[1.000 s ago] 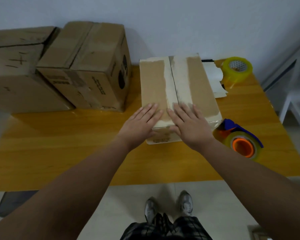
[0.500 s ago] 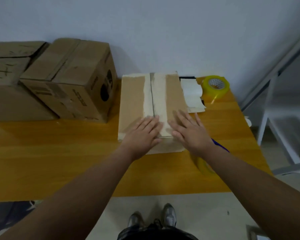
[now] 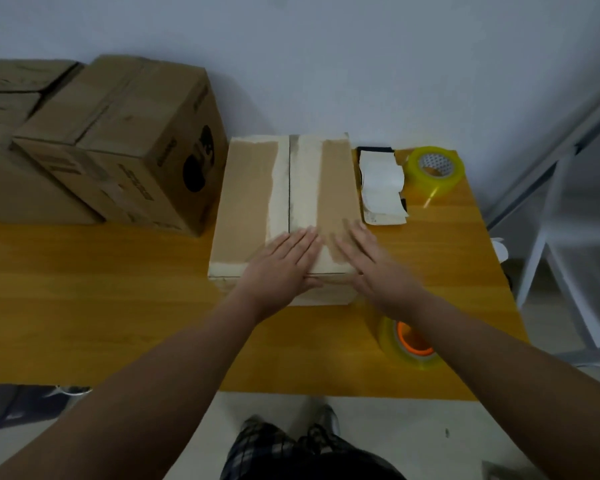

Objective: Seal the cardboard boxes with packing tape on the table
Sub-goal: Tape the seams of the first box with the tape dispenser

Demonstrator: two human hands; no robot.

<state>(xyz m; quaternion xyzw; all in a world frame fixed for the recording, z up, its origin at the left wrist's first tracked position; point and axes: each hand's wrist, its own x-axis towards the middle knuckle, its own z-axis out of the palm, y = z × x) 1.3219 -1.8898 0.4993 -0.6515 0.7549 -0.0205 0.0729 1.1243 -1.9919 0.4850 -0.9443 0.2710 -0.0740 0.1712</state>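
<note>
At table (image 3: 101,306) centre, the small cardboard box (image 3: 257,188) lies flaps closed. Left hand (image 3: 284,268) and right hand (image 3: 371,265) rest flat, fingers spread, gripping nothing, on its 6 o'clock edge. Tape roll (image 3: 407,341) at 4 o'clock; another roll (image 3: 433,169) at 2 o'clock.

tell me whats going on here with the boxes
A person is pressing both hands flat on the near end of a small box on the table: left hand by the centre seam, right hand near the right edge. Neither hand holds anything. A tape dispenser sits under the right forearm, a spare tape roll at the far right corner. Two bigger boxes stand to the left.
</note>
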